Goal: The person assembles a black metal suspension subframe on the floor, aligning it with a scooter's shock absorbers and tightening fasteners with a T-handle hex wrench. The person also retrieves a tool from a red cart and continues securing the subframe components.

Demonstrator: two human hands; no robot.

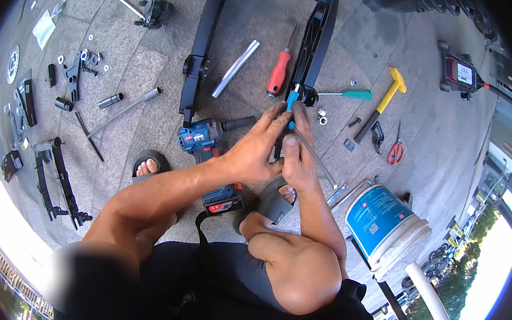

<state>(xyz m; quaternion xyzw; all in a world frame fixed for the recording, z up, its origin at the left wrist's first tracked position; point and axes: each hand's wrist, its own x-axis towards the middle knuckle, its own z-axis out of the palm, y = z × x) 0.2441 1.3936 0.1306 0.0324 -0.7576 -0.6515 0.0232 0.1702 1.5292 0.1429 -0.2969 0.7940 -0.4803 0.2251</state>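
A large black metal frame with two long legs lies ahead of me. My left hand is closed around the near end of its right leg, thumb below and fingers above. My right hand is closed beside it on a blue-handled tool, whose thin metal shaft slants down to the right. The left fingertips also touch the blue handle. Fingers partly hide the grip and the frame's end. A blue cordless impact wrench lies below my left forearm, between my feet.
Inside the frame lie a metal tube and a red screwdriver. To the right are a green screwdriver, a yellow hammer, red pliers and a blue-and-white bucket. Sockets and black brackets lie left.
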